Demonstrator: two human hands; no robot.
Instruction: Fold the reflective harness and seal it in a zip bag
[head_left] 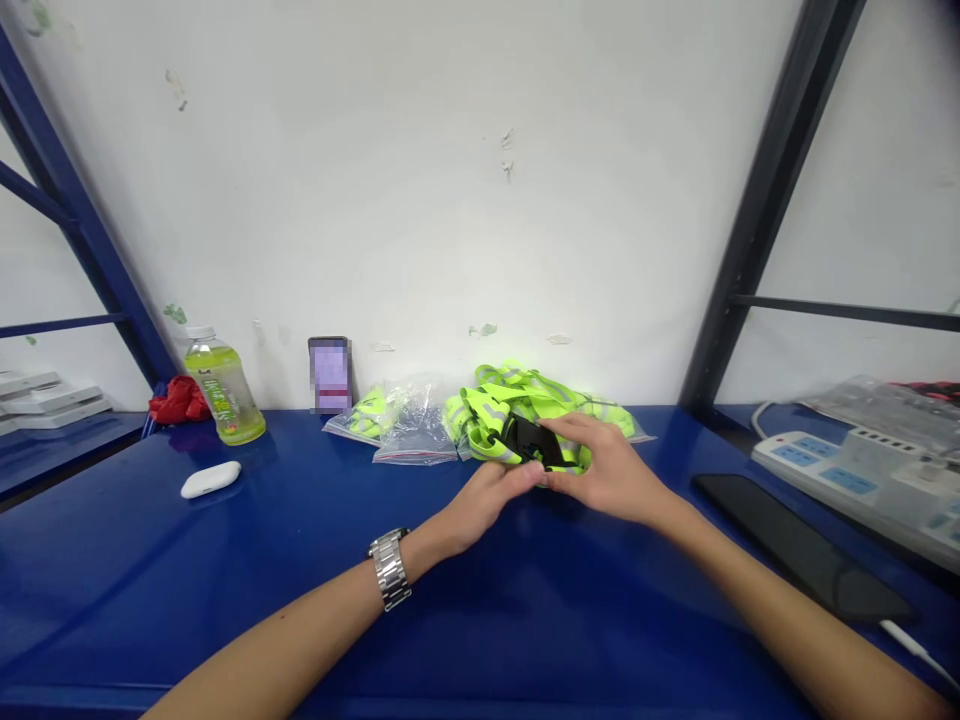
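Note:
A bundle of neon yellow-green reflective straps (487, 415) with grey stripes lies near the wall. At its front is a black plastic buckle (534, 442), tilted toward me. My left hand (491, 497) grips the buckle's lower edge, thumb on top and the other fingers hidden below. My right hand (611, 468) is closed around the buckle's right end, fingers along the top and thumb underneath. Several crumpled clear zip bags (416, 425) rest just left of the bundle, one with more neon strap material (369, 412) inside.
On the blue table (300, 560) a white earbud case (211, 480) and a bottle of yellow-green drink (225, 390) stand left, near a red cloth (180, 400). A phone (330, 375) leans on the wall. Right are a dark phone (802, 545) on a cable and a power strip (862, 480).

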